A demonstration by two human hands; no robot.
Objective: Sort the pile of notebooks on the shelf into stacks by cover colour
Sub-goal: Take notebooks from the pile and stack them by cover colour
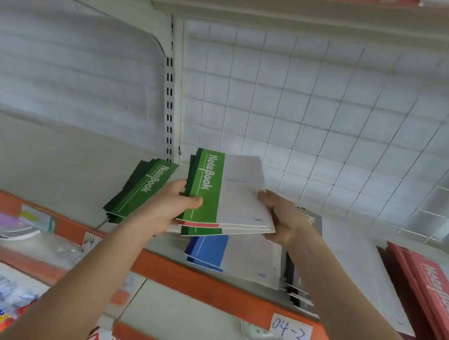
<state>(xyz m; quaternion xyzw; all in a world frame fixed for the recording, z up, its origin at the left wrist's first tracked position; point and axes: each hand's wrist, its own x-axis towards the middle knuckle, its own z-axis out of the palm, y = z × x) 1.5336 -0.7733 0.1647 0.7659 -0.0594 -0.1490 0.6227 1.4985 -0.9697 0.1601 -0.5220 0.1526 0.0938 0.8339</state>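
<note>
Head view: left hand (168, 208) fingers curled round green spine of held notebooks (240, 194), right hand (285, 218) gripping far edge; green stack (143, 185) just left, shelf (37, 154) stretching on beyond.

A small bundle of notebooks (231, 195) (green cover on top, a red edge and one more green under it) is held tilted between the left hand (170, 208) and the right hand (282, 218). A green stack (143, 188) lies just left of the left hand. A blue notebook (208, 252) lies flat below both hands, and a red stack (433, 294) is well right of the right hand.
</note>
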